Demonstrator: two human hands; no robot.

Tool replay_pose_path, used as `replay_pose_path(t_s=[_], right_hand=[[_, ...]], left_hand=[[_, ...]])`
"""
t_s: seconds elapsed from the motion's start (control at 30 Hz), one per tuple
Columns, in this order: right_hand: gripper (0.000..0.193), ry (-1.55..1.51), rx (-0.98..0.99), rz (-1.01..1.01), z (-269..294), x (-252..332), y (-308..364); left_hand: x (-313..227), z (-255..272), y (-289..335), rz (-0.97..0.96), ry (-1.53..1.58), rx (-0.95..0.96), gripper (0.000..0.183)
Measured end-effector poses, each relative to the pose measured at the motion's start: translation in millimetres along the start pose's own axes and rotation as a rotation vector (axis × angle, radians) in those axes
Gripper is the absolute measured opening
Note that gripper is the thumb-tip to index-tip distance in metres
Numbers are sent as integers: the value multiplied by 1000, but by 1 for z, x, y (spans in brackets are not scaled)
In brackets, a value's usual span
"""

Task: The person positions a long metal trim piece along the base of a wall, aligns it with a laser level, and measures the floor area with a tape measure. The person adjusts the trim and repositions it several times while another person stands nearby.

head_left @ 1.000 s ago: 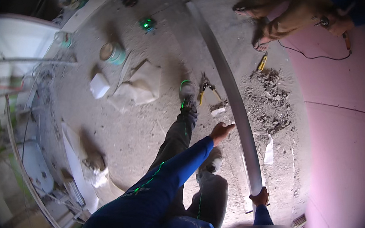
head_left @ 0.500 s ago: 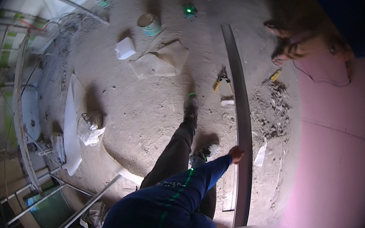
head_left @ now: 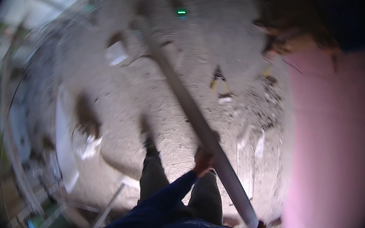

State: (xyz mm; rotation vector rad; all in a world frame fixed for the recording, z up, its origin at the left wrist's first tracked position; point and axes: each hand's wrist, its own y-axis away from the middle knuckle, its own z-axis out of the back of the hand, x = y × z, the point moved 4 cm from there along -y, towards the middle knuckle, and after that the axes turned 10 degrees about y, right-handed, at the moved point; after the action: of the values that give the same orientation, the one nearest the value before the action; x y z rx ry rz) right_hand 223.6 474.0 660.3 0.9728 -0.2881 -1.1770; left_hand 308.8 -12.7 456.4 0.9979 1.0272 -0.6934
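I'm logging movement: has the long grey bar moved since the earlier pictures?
Yes: the bar has swung left; it now passes left of the pliers, having been on their right.

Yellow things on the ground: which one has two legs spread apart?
The dark-headed tool with two spread yellow handles, nearest the long grey bar. The blurred yellow thing by the dark crumbly rubble shows no fork.

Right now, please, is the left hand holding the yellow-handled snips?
No, the yellow-handled snips lie on the floor; the left hand holds the bar.

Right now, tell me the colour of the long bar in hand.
Grey; the long bar shows best in the head view.
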Motion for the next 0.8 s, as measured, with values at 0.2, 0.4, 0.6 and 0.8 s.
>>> replay_pose_path(t_s=[0.2, 0.4, 0.6, 0.8], right_hand=[[89, 145, -85, 345, 16, 167, 2], [86, 209, -134, 551, 43, 401, 1], [104, 304, -195, 823, 89, 606, 12], [82, 355, -384, 1047, 114, 757, 31]], left_hand=[[45, 201, 79, 529, 1069, -452, 39], [146, 421, 159, 487, 922, -702, 45], [245, 608, 233, 304, 342, -586, 49], [271, 741, 293, 135, -568, -574, 35]])
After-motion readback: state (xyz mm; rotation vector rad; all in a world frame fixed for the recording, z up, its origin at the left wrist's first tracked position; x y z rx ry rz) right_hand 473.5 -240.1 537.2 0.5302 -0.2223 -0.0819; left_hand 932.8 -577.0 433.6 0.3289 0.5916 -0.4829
